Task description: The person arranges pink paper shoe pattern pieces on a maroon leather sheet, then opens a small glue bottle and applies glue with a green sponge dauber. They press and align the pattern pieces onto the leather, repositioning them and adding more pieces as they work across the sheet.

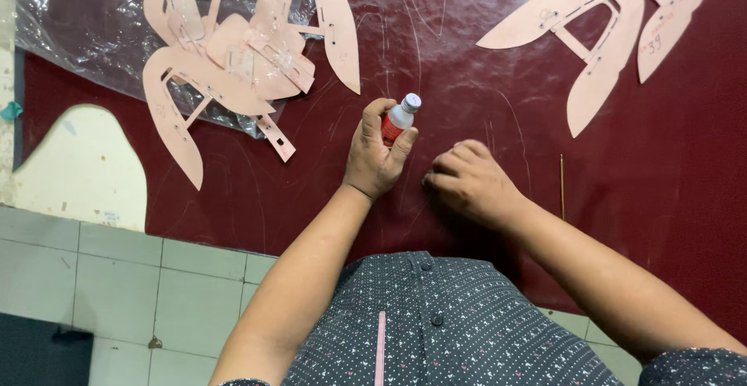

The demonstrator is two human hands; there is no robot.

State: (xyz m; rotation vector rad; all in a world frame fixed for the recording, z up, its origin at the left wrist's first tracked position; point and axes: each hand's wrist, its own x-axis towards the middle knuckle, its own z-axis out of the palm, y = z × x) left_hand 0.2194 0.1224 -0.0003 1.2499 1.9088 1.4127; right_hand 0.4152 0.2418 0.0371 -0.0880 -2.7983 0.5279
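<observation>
While our left hand (375, 152) wraps its fingers around a small white bottle (399, 118) with a red label, we hold that bottle upright just above the dark red sheet of leather (467, 59), its white cap poking out over the thumb and forefinger. Our right hand (469, 180) rests knuckles-up on the same sheet, just beside the left, with the fingers curled under; something small and dark seems to sit at the fingertips, though we cannot tell what it is or whether it is pinched. Pale chalk-like outlines run across the leather around both hands. A heap of pink paper patterns (241, 59) lies on a clear plastic film to the upper left, more pink patterns (607, 28) lie to the upper right, and a thin yellow stick (562, 187) lies near our right wrist.
</observation>
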